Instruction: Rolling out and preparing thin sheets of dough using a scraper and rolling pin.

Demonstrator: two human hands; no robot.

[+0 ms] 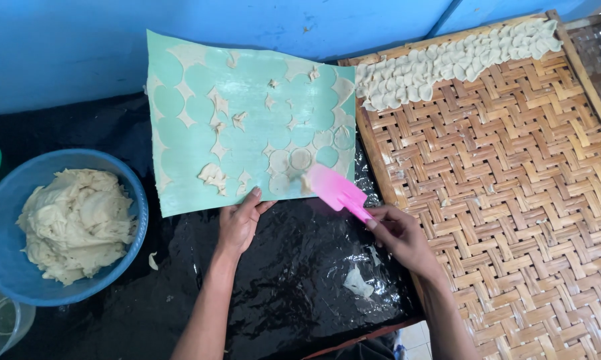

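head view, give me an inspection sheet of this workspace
surface: black plastic sheet, shiny and wrinkled, with a few dough scraps on it
job's things: green mat with thin dough, most rounds gone and leftover webbing and a few rounds left near its lower right; pink spatula, blade at the mat's lower right edge
clutter: blue bowl of dough lump at left; clear container at lower left
hands: left hand presses the mat's lower edge; right hand grips the spatula handle
cables: nothing seen
surroundings: woven bamboo tray at right with dough rounds overlapped along its far edge; blue wall behind
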